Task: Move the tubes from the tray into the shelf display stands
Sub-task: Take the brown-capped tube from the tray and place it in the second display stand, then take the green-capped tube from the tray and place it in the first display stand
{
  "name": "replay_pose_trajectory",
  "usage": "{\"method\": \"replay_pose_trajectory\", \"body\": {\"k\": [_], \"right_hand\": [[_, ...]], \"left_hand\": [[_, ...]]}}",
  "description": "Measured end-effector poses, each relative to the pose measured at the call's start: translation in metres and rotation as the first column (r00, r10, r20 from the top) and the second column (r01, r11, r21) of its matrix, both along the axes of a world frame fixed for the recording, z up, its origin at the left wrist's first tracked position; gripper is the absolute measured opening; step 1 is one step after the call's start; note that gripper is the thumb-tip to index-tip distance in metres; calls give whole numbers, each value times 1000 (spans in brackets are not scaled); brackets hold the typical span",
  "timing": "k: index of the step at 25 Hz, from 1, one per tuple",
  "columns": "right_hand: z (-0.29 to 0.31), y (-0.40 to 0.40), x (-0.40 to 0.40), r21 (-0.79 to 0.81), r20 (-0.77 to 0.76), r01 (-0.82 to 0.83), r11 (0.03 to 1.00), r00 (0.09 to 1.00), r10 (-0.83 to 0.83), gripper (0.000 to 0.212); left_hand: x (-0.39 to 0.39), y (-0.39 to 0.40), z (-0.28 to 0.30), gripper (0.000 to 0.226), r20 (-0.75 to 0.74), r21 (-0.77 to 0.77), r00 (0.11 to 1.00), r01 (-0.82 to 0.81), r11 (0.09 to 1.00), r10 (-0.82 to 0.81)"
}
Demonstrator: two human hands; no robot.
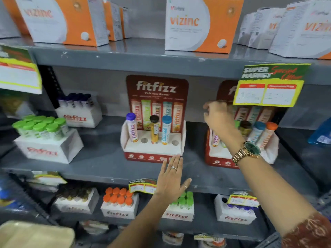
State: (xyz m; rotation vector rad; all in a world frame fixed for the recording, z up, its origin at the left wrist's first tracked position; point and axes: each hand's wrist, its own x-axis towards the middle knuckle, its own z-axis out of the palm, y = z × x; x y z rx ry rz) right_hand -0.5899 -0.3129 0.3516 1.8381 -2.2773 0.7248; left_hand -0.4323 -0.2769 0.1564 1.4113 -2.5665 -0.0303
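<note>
The middle red Fitfizz display stand [154, 151] on the grey shelf holds three upright tubes: purple-capped [131, 129], brown-capped [155, 131] and blue-capped [166, 129]. Two of its holes [144, 140] are empty. My left hand [172, 176] lies flat and open on the shelf, fingertips touching that stand's front. My right hand [218, 119], blurred, reaches over the left end of the right display stand [222, 161], fingers loosely apart with no tube seen in them. That stand holds several tubes, among them a blue-capped one [258, 131] and an orange-capped one [268, 135].
White Fitfizz boxes of green-capped tubes [44, 129] and purple-capped tubes [77, 102] stand at the shelf's left. A yellow price sign [270, 86] hangs over the right stand. Vizinc boxes [197, 24] fill the shelf above. More tube boxes [120, 203] sit below. A beige tray corner [35, 235] shows bottom left.
</note>
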Motion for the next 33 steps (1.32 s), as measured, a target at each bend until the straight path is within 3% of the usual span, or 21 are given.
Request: {"method": "replay_pose_trajectory", "body": {"k": [7, 9, 17, 19, 26, 30, 33], "right_hand": [[-26, -24, 158, -32, -26, -412, 911, 911, 411, 21], [-39, -24, 212, -35, 20, -536, 843, 843, 537, 22], [-113, 29, 405, 168, 34, -869, 465, 477, 878, 23], [-137, 47, 439, 222, 21, -901, 373, 386, 922, 24], [-233, 104, 518, 436, 60, -895, 96, 135, 989, 36], [-289, 127, 538, 664, 42, -747, -28, 1, 999, 34], [-325, 136, 544, 753, 97, -652, -87, -20, 995, 32]], "left_hand": [[133, 39, -8, 67, -33, -36, 942, -336, 941, 335], [178, 59, -18, 67, -39, 54, 888, -457, 888, 459], [337, 184, -78, 66, 49, 243, 502, -845, 477, 864], [361, 218, -95, 65, 28, 287, 408, -878, 384, 912], [410, 297, -147, 73, 181, 471, 163, -880, 60, 970], [427, 316, -166, 78, 223, 534, 120, -845, -18, 967], [436, 316, -177, 81, 255, 560, 130, -828, -36, 958]]}}
